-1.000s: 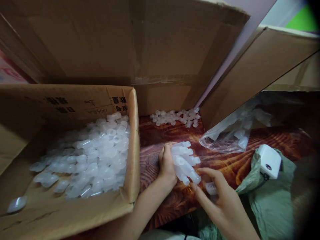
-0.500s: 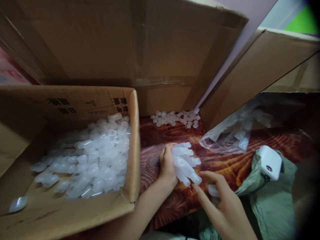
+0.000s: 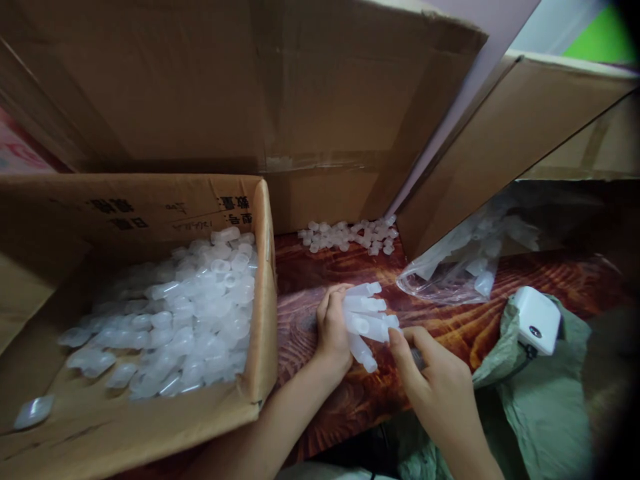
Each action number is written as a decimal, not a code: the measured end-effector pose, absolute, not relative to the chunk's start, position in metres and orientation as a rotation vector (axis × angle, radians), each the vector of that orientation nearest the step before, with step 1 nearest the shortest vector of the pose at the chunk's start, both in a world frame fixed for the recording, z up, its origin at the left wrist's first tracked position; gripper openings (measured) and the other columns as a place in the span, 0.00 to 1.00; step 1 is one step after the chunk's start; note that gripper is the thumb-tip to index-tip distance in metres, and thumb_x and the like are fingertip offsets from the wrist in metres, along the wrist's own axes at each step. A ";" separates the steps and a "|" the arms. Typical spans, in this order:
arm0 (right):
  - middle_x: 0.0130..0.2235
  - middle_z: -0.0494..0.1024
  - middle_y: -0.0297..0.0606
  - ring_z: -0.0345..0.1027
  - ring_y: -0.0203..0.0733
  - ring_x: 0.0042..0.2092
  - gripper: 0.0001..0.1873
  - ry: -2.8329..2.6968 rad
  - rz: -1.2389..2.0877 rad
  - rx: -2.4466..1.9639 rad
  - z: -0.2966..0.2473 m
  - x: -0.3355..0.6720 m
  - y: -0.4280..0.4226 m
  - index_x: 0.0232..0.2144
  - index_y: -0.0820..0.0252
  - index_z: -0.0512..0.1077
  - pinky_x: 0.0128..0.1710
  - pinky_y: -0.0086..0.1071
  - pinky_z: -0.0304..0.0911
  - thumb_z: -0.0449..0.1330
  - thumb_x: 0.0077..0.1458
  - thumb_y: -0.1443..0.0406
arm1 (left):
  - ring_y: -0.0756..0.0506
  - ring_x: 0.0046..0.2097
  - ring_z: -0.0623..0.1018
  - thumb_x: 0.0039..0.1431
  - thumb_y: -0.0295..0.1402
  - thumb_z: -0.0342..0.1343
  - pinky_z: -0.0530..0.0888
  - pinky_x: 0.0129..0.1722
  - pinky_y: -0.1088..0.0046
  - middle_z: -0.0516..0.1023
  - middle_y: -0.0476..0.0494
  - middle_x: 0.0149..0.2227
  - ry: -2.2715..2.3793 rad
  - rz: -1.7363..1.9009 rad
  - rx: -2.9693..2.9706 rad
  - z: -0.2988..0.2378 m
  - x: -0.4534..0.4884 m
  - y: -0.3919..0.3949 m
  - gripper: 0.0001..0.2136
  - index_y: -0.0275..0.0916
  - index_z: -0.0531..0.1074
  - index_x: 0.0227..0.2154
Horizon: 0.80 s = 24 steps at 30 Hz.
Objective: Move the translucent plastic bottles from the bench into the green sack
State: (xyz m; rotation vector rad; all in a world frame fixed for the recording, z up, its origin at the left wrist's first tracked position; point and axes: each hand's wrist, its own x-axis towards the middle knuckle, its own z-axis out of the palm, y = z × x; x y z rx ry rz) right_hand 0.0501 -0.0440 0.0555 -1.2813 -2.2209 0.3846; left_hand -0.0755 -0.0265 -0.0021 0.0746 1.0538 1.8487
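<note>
My left hand (image 3: 334,327) is closed round a bunch of small translucent plastic bottles (image 3: 363,325), their narrow necks fanned out to the right. At the tip of one neck, my right hand (image 3: 435,373) pinches with thumb and forefinger. Part of another translucent piece (image 3: 418,360) shows behind that thumb, mostly hidden by the fingers. To the left, an open cardboard box (image 3: 267,287) holds a heap of similar translucent plastic pieces (image 3: 200,320).
Small white plastic pieces (image 3: 350,235) lie on the wood-grain table (image 3: 315,267) against a large carton (image 3: 340,120). A clear plastic bag (image 3: 450,280) lies beside another carton (image 3: 500,127) at right. A white device (image 3: 537,320) rests on green cloth (image 3: 550,407).
My right hand has moved up and left to a bottle neck, its thumb and forefinger closing. One lower bottle no longer shows in the left hand's bunch. The view has shifted slightly.
</note>
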 end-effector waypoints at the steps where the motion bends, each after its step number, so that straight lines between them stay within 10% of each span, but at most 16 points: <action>1: 0.21 0.70 0.30 0.62 0.35 0.21 0.21 -2.229 0.375 -1.268 0.056 0.049 -0.043 0.26 0.57 0.68 0.25 0.28 0.56 0.49 0.66 0.54 | 0.44 0.37 0.75 0.52 0.39 0.53 0.69 0.38 0.71 0.77 0.46 0.35 1.057 1.854 0.079 -0.002 -0.076 -0.027 0.10 0.39 0.74 0.32; 15: 0.16 0.60 0.30 0.55 0.34 0.18 0.29 -2.288 0.033 -1.361 0.052 0.045 -0.036 0.17 0.58 0.59 0.24 0.32 0.46 0.43 0.68 0.51 | 0.47 0.34 0.72 0.54 0.36 0.52 0.67 0.32 0.75 0.75 0.47 0.33 1.174 1.874 0.330 0.001 -0.072 -0.035 0.09 0.38 0.76 0.32; 24: 0.23 0.70 0.30 0.62 0.35 0.21 0.16 -2.035 0.948 -1.317 0.067 0.061 -0.051 0.35 0.56 0.67 0.21 0.26 0.58 0.49 0.64 0.52 | 0.45 0.29 0.74 0.49 0.41 0.53 0.70 0.28 0.71 0.75 0.45 0.33 0.871 1.687 -0.041 0.013 -0.085 -0.028 0.13 0.39 0.70 0.34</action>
